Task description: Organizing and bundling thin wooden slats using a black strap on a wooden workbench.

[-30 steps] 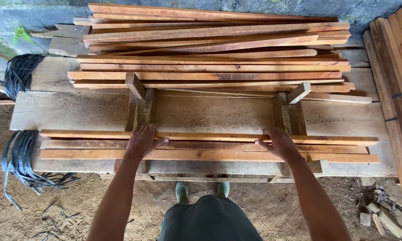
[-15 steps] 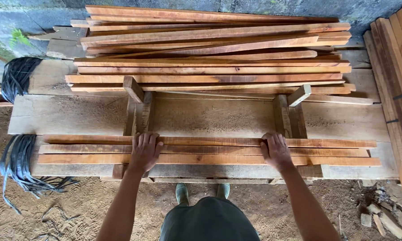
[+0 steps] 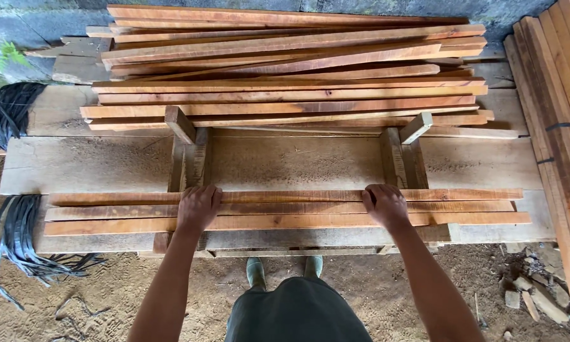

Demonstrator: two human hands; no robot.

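pressing down w/ both palms on three long reddish wood strips at near edge of plank bench; left hand flat, fingers spread; right hand likewise, curled over far strip; big strip stack lies far side; black strapping at left.

A rough tabletop of wide, weathered planks carries the timber. Three long reddish slats lie side by side along its near edge, resting across two short wooden crosspieces that stand apart on the boards. A loose heap of similar slats covers the far side. Black strapping bands hang off the left end onto the sandy dirt floor.
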